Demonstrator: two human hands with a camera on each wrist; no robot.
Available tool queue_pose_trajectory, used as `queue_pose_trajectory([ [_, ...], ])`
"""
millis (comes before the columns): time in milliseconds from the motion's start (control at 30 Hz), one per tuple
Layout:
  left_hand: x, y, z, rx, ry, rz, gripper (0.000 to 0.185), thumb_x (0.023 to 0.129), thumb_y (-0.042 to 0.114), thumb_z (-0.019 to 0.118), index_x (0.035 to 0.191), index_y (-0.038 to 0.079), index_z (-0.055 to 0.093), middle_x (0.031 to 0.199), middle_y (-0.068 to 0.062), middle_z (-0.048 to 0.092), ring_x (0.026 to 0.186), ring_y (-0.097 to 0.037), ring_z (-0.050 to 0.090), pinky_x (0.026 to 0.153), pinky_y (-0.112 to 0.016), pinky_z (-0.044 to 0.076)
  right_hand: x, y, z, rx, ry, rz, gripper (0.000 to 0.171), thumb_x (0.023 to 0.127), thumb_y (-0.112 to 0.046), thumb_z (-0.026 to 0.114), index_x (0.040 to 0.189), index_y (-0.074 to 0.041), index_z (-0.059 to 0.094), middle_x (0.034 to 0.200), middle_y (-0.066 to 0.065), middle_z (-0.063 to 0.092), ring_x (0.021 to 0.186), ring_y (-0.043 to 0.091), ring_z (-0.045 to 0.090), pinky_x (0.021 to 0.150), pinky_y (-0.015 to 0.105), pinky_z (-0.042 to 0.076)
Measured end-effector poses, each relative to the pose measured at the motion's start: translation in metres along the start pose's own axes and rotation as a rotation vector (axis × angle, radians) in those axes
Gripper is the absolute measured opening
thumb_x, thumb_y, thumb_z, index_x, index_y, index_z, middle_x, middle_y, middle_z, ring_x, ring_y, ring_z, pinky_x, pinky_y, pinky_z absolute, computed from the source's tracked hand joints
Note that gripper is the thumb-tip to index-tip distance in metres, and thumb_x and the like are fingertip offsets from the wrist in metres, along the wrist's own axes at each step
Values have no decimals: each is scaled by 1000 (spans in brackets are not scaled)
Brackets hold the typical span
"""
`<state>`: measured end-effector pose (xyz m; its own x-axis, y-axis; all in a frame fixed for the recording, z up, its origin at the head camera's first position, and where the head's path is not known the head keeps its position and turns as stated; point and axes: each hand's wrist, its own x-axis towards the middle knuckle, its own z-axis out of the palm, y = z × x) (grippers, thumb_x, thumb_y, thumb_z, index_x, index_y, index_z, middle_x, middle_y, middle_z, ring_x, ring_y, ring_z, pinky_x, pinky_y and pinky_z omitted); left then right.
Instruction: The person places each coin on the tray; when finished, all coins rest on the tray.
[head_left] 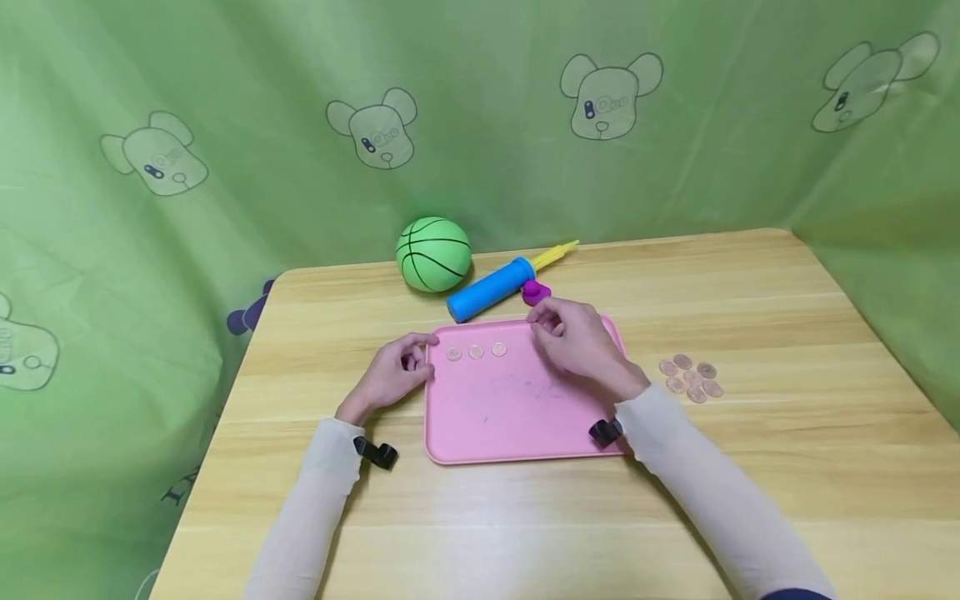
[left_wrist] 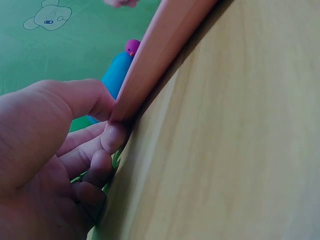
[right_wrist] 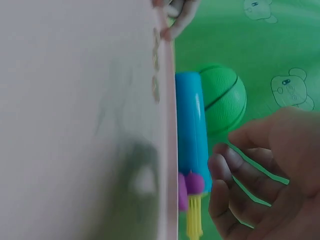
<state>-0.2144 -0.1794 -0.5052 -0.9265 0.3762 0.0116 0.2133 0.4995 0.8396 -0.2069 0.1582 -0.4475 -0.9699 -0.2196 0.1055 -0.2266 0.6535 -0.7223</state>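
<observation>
— Which step am I on?

— I judge coin-laying: three small round coins (head_left: 476, 352) sit in a row at twelve o'clock on the flat pink plastic tray (head_left: 510, 417). My left hand (head_left: 393, 377) pinches its rim; my right hand (head_left: 573, 337) hovers, fingers loosely curled, empty.

— Next?

— Fetching from the coin pile (head_left: 691, 377) on the counter (head_left: 787, 333), three o'clock.

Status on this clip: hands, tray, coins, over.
Left hand grips tray at its left rim. Right hand hovers over far right corner, curled, nothing seen held. Three coins in tray, pile on table. Nothing blocking.
</observation>
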Motion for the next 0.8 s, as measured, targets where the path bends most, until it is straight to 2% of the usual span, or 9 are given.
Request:
queue_pose_trajectory([
  [267,0,1,2,10,-6,1,48,94,1,75,142,3,67,90,-5,64,81,-17,54,73,-22,46,-25,23,-30,-130,45,10,20,103,-9,67,120,-3,75,107,16,76,94,31,73,87,50,62],
  [633,-1,1,3,8,-10,-4,48,95,1,75,142,4,67,91,-6,64,81,-17,54,73,-22,45,-52,49,-80,-207,94,56,25,105,-11,64,124,3,73,110,23,76,95,36,74,84,54,63],
  [800,1,2,1,2,-6,7,48,95,2,75,142,4,67,91,-6,65,80,-18,54,73,-23,45,-56,75,-98,-251,56,66,26,107,-16,65,123,2,75,112,22,77,98,36,74,89,56,59],
])
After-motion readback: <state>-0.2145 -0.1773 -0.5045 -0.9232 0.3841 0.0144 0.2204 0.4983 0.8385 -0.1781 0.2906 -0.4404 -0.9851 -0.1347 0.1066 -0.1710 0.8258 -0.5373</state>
